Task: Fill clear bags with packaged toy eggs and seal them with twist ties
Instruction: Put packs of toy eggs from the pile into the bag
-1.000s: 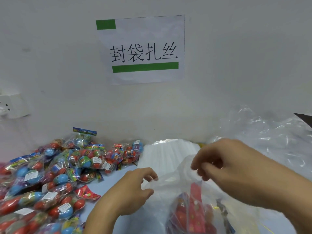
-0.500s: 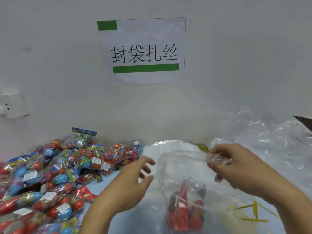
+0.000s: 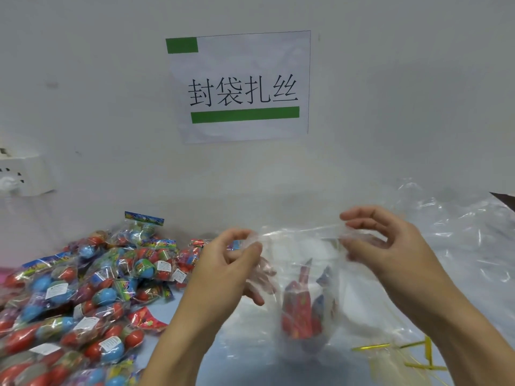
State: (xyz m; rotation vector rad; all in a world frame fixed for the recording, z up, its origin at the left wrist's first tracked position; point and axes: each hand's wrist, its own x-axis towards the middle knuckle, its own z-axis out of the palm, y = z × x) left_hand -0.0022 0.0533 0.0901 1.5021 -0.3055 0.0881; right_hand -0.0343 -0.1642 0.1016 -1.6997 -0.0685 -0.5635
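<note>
Your left hand [image 3: 223,271] has its thumb and forefinger pinched on the left end of the clear bag [image 3: 303,274] rim, the other fingers curled loosely below. Your right hand [image 3: 390,246] pinches the right end of the same rim between thumb and lower fingers, while the upper fingers arch free above it. Between the two hands the mouth is stretched out into a taut band, and the bag hangs from it over the bench [image 3: 250,358], its bottom at or near the surface.

Expect the film to be thin, limp and slippery; it will likely slide out of a light pinch and collapse shut the moment one side is let go. Take it at the rim, where you hold it now, or gather the neck just above the contents when closing.

Inside, low in the bag, sit packaged toy eggs [image 3: 301,310], seen as red and blue wrappers; the count cannot be told through the folds. They look light and hard, so the load should swing rather than drag.

Left of you lies a heap of egg packs [image 3: 83,288] in red and blue, spread along the wall. Yellow twist ties [image 3: 404,349] lie on the bench at the lower right, near the bag. More crumpled clear plastic [image 3: 459,232] is piled behind your right hand.
</note>
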